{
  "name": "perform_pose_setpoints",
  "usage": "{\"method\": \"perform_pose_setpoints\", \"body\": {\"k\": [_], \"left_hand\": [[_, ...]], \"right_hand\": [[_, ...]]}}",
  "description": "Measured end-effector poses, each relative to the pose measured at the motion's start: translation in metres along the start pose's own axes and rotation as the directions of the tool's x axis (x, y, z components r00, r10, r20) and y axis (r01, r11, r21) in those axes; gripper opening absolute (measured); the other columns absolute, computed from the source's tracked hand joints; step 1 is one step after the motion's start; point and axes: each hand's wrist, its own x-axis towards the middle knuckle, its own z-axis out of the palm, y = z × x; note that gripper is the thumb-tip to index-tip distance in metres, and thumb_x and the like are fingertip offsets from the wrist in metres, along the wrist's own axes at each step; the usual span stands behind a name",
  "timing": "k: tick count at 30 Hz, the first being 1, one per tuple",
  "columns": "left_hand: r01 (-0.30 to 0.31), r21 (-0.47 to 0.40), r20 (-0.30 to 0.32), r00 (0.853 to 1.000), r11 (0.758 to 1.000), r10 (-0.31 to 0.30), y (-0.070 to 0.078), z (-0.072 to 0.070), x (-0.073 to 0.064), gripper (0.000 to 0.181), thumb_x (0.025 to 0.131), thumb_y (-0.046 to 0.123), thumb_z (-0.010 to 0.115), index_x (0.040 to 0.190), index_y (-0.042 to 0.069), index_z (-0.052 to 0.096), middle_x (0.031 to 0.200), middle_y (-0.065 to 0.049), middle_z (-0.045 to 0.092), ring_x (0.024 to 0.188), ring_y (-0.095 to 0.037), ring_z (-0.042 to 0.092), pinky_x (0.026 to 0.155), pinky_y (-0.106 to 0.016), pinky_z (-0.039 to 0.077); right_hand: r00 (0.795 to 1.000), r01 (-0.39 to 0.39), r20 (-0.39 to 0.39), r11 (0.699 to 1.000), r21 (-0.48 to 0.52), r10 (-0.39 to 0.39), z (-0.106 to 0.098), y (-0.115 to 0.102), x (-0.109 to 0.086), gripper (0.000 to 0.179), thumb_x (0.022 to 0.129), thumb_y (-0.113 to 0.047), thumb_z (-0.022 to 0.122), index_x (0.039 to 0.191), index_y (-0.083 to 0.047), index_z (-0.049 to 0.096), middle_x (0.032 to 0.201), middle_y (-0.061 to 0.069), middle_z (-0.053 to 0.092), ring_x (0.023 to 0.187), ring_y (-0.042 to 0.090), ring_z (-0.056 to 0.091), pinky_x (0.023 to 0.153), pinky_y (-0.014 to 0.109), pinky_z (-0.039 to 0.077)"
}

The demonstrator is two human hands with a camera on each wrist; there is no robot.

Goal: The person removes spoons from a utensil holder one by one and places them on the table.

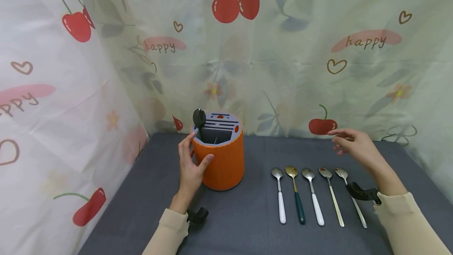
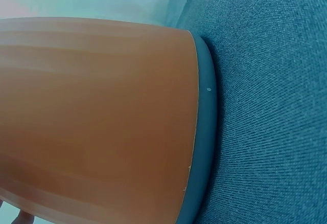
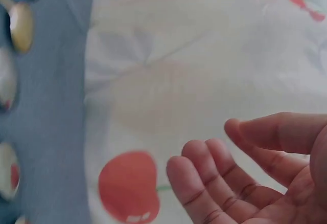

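Note:
An orange utensil holder [image 1: 223, 164] with a pale slotted top stands upright on the table, and a dark spoon [image 1: 199, 119] pokes out of its open compartment. My left hand [image 1: 191, 166] holds the holder's left side, thumb on the front and fingers round the back edge. In the left wrist view the orange wall [image 2: 102, 111] fills much of the frame. My right hand [image 1: 357, 148] is raised at the right, fingers loosely bent, nothing in it. Below and left of it lie several spoons in a row, among them a gold spoon with a green handle [image 1: 299, 207] and a white-handled spoon [image 1: 317, 209].
A dark grey cloth [image 1: 244, 223] covers the table. Behind and to the left hangs a printed curtain [image 1: 247, 70] with cherries and lettering, meeting the table's far edge. The rightmost spoon [image 1: 359, 211] lies beside the right wrist's black strap [image 1: 362, 193].

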Motion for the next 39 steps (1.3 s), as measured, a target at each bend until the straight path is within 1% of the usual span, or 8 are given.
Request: {"method": "perform_pose_setpoints", "body": {"k": [5,9,14,21,27,31,35,39], "left_hand": [[-0.001,0.0,-0.003,1.0,1.0,0.001,0.001,0.0,-0.001,0.085,0.095,0.046,0.075,0.156,0.0,0.037,0.148,-0.028,0.034,0.14,-0.042,0.038,0.115,-0.071,0.029],[0.004,0.001,-0.007,1.0,1.0,-0.004,0.0,0.0,-0.002,0.085,0.095,0.046,0.075,0.156,0.001,0.037,0.148,-0.027,0.034,0.141,-0.04,0.038,0.115,-0.07,0.029],[0.008,0.001,-0.005,1.0,1.0,-0.008,-0.001,0.0,-0.002,0.084,0.095,0.043,0.076,0.156,0.0,0.037,0.148,-0.027,0.034,0.14,-0.04,0.038,0.116,-0.068,0.029],[0.009,0.0,-0.001,1.0,1.0,-0.009,0.0,0.0,0.0,0.084,0.095,0.044,0.076,0.155,0.001,0.037,0.149,-0.026,0.033,0.139,-0.041,0.039,0.115,-0.068,0.03],[0.001,-0.005,-0.002,1.0,1.0,-0.001,0.0,0.0,0.0,0.082,0.095,0.041,0.077,0.155,0.001,0.037,0.149,-0.027,0.034,0.139,-0.043,0.04,0.115,-0.07,0.029],[0.007,-0.002,-0.003,1.0,1.0,-0.007,0.001,0.0,0.0,0.082,0.096,0.041,0.076,0.156,0.001,0.037,0.149,-0.028,0.033,0.139,-0.044,0.039,0.115,-0.069,0.029],[0.011,-0.001,-0.004,1.0,1.0,-0.011,0.001,0.0,0.0,0.082,0.096,0.041,0.076,0.156,0.002,0.037,0.149,-0.028,0.033,0.139,-0.043,0.039,0.115,-0.069,0.029],[0.002,-0.004,-0.005,1.0,1.0,-0.002,0.001,0.001,0.0,0.083,0.095,0.044,0.076,0.156,0.001,0.037,0.148,-0.028,0.034,0.138,-0.044,0.04,0.115,-0.07,0.03]], "right_hand": [[0.995,0.089,-0.044,0.993,0.072,-0.086,0.007,-0.026,0.0,0.039,0.11,-0.027,0.056,0.139,-0.001,0.058,0.105,-0.013,0.068,0.088,0.009,0.069,0.079,0.023,0.056],[0.985,0.167,-0.075,0.973,0.162,-0.156,0.012,-0.046,0.003,0.036,0.11,-0.025,0.057,0.136,-0.001,0.06,0.103,-0.008,0.072,0.09,0.012,0.071,0.082,0.019,0.055],[0.972,0.234,-0.071,0.943,0.238,-0.224,0.019,-0.066,0.009,0.026,0.108,-0.02,0.06,0.131,-0.008,0.067,0.105,-0.004,0.074,0.094,0.014,0.073,0.082,0.021,0.057],[0.974,0.224,-0.038,0.948,0.224,-0.221,0.028,-0.087,0.015,0.032,0.108,-0.022,0.06,0.136,-0.006,0.063,0.114,-0.008,0.071,0.102,0.012,0.072,0.086,0.022,0.057],[0.974,0.221,-0.003,0.948,0.23,-0.226,0.036,-0.103,0.017,0.039,0.109,-0.027,0.059,0.146,-0.013,0.059,0.127,-0.005,0.067,0.112,0.008,0.068,0.084,0.023,0.053],[0.964,0.252,0.017,0.928,0.273,-0.267,0.042,-0.111,0.018,0.041,0.109,-0.025,0.058,0.148,-0.012,0.057,0.133,-0.004,0.063,0.115,0.006,0.067,0.088,0.027,0.052],[0.948,0.291,0.02,0.896,0.336,-0.316,0.048,-0.117,0.021,0.04,0.109,-0.019,0.058,0.147,-0.007,0.056,0.134,0.002,0.063,0.118,0.012,0.067,0.099,0.027,0.053],[0.936,0.319,0.018,0.871,0.374,-0.351,0.052,-0.121,0.024,0.039,0.108,-0.015,0.058,0.146,-0.004,0.057,0.133,0.005,0.063,0.12,0.017,0.066,0.1,0.026,0.053]]}}
